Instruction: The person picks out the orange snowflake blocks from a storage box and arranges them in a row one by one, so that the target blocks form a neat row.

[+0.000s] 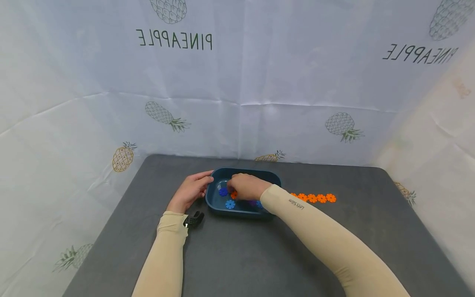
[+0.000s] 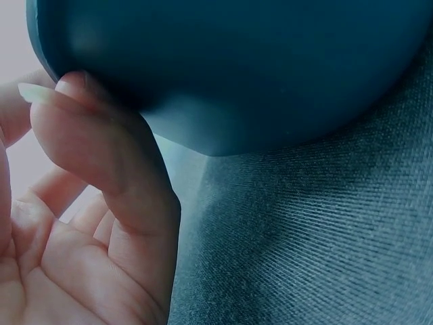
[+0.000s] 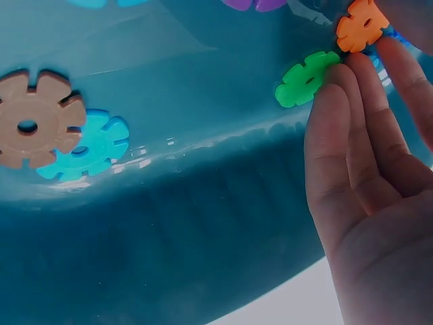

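Note:
A dark blue tray [image 1: 243, 214] holds several flower-shaped notched plastic discs. My left hand [image 1: 190, 190] holds the tray's left end, its thumb and fingertips at the rim; the left wrist view shows them against the outer wall. My right hand [image 1: 246, 186] reaches down inside the tray. Its thumb and forefinger pinch an orange disc [image 3: 362, 27]. A green disc [image 3: 308, 80] lies right by the other fingertips. Further along the tray floor, a brown disc [image 3: 30, 122] overlaps a light blue disc [image 3: 101, 145]. A dark blue disc [image 1: 223, 192] lies near the left end.
To the right of the tray, several orange discs [image 1: 321, 198] lie in a row on the grey table [image 1: 237, 255], partly hidden by the right sleeve [image 1: 315, 231]. A pineapple-print cloth [image 1: 237, 82] hangs behind the table. A black band [image 1: 193, 219] sits at the left wrist.

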The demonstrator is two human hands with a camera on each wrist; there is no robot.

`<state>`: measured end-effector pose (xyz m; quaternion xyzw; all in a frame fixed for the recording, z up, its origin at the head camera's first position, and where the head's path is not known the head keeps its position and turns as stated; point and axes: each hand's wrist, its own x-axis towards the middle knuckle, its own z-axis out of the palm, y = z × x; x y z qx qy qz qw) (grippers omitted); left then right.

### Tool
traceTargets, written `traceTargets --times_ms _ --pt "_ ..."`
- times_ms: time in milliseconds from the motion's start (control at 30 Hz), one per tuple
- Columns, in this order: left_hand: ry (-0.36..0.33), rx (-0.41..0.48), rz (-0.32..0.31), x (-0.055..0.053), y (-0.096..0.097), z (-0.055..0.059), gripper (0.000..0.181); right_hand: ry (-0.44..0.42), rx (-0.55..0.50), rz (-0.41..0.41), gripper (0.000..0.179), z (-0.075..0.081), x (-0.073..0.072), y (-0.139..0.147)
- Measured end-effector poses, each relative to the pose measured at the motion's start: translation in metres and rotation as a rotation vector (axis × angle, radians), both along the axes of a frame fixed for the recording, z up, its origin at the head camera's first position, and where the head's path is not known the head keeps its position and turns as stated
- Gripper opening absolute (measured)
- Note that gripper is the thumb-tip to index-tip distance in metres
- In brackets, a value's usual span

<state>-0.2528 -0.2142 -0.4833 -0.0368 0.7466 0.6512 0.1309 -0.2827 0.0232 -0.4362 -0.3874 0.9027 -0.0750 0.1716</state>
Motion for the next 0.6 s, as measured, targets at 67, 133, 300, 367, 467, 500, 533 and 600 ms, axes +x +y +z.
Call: traceTargets --times_ms 67,133,300,367,467,500,533,600 --pt "-0.001 -0.001 0.002 0.000 0.000 0.000 0.051 -0.003 -0.001 -0.001 0.022 0.000 -0.001 -0.001" --pt "0.001 -0.004 0.000 -0.001 0.000 0.000 0.051 -0.011 -0.003 -0.005 0.021 0.000 -0.001 0.000" --pt "0.008 -0.005 -0.007 -0.002 0.002 -0.002 0.051 -0.038 0.004 -0.013 0.020 0.003 -0.001 0.003" --pt "0.011 0.000 -0.010 -0.002 0.002 -0.002 0.051 -0.043 0.008 -0.018 0.022 0.006 -0.001 0.004" --pt "0.007 0.008 -0.002 -0.002 0.002 -0.002 0.052 -0.042 0.009 -0.030 0.022 0.011 -0.002 0.007" --pt "0.008 0.009 -0.001 -0.002 0.002 -0.002 0.052 -0.040 0.006 -0.034 0.022 0.013 -0.002 0.008" --pt "0.008 0.011 0.002 -0.002 0.001 -0.002 0.053 -0.039 0.004 -0.037 0.022 0.015 -0.003 0.009" --pt "0.007 0.008 0.009 -0.001 0.001 -0.002 0.053 -0.036 -0.002 -0.039 0.023 0.019 -0.004 0.011"
